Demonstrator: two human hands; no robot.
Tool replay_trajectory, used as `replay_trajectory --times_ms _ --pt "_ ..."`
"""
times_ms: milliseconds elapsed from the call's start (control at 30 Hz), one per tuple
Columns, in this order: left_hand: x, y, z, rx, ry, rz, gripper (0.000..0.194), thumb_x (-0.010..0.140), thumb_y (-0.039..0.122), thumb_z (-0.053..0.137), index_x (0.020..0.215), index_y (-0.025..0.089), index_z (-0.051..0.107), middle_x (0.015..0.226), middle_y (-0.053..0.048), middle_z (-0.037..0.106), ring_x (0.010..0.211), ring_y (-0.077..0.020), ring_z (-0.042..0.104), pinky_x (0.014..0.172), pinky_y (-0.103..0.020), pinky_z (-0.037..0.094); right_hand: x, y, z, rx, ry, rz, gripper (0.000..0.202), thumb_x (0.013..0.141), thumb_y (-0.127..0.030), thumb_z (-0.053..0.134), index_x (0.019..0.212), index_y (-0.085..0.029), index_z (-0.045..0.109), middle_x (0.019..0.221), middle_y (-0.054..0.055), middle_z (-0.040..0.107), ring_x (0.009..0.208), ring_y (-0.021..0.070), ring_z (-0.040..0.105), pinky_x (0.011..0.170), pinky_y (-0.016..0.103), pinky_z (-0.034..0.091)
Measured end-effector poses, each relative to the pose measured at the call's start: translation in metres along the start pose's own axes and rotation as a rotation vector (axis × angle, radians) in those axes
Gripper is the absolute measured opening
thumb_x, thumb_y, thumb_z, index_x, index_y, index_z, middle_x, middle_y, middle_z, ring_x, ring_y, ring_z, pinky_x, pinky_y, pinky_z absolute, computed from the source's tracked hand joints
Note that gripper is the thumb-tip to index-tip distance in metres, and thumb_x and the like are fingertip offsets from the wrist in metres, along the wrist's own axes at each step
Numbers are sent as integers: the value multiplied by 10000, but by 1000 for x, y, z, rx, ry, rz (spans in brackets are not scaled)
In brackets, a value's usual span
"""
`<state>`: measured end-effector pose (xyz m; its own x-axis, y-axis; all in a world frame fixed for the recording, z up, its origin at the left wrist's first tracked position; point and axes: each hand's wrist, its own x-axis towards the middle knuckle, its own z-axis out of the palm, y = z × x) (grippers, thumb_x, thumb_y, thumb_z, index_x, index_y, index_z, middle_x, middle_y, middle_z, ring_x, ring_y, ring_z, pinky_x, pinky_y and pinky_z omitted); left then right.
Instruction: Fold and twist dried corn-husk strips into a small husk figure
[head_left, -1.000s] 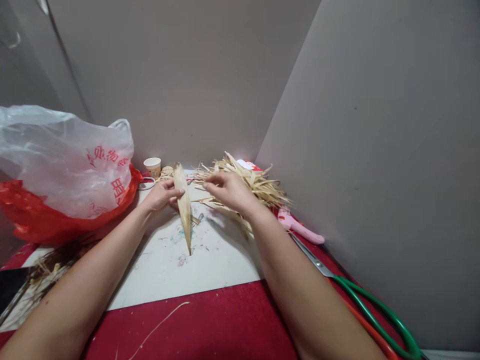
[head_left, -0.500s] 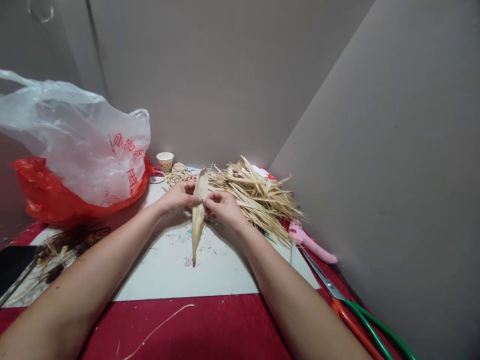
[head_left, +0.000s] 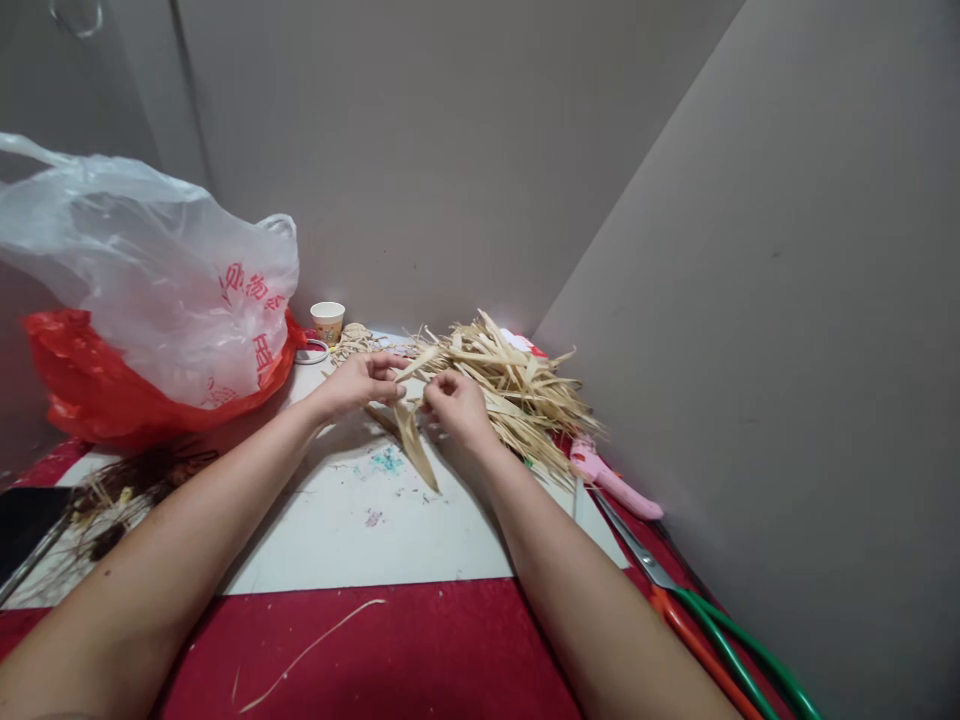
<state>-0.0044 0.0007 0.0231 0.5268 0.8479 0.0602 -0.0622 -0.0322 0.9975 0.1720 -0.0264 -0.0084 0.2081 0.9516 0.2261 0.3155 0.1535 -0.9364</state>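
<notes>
Two grey walls, the back wall and the right wall, meet behind the work; a red cloth lies below, with a white board on it; a plastic bag, clear with red beneath, slumps at the left; a heap of dry strips spreads on the board's far right; scissors with green and orange handles lie at the right edge, near a pink-handled tool.

The left hand pinches a dry leaf between thumb and fingers, above the middle of the board; the right hand is curled narrow just beside it (whether its fingertips grip the leaf's edge, I cannot tell).

The step in hand looks like working this single leaf by fingers alone; the next move probably calls for a firm left pinch and a fine, light right one, as the leaf looks brittle.

Smallest, a paper cup stands by the back wall.
</notes>
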Motion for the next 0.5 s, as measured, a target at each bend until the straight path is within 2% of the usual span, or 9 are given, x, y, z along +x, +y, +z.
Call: replay_trajectory --times_ms 133,233,300,367,433,500 --pt "6 -6 -12 -111 163 -24 391 572 57 751 946 117 654 629 28 614 528 -76 556 547 -210 439 1 -20 -10 588 -62 237 169 666 -266 636 688 -203 481 702 5 674 621 131 636 561 234 515" --pt "10 -11 -24 -157 369 -30 299 558 42 737 818 126 615 632 27 614 510 -84 558 513 -214 445 -1 -48 -26 787 -95 256 230 685 -270 663 726 -215 443 553 -64 560 451 77 524 439 177 444" --pt "12 -14 -32 -172 493 -29 254 566 47 727 765 128 593 638 21 621 511 -92 566 505 -218 453 -6 -71 -43 807 -78 135 272 703 -286 672 724 -224 408 499 -103 459 369 47 397 357 144 325" --pt "12 -15 -38 -191 560 -28 228 574 56 724 743 129 589 640 11 631 526 -104 584 501 -217 455 -12 -93 -64 747 11 -75 286 719 -295 671 726 -230 393 502 -112 422 353 39 337 333 141 239" --pt "12 -15 -41 -211 563 -39 213 577 74 739 725 127 594 635 -3 638 535 -113 594 488 -212 446 -16 -107 -85 624 208 -327 252 728 -285 665 754 -240 419 512 -113 415 361 47 338 333 152 199" --pt "12 -15 -41 -233 529 -59 198 583 103 762 702 119 604 629 -19 641 538 -113 594 471 -201 439 -16 -108 -101 420 416 -528 190 758 -291 642 791 -246 461 526 -103 429 386 65 377 355 172 232"
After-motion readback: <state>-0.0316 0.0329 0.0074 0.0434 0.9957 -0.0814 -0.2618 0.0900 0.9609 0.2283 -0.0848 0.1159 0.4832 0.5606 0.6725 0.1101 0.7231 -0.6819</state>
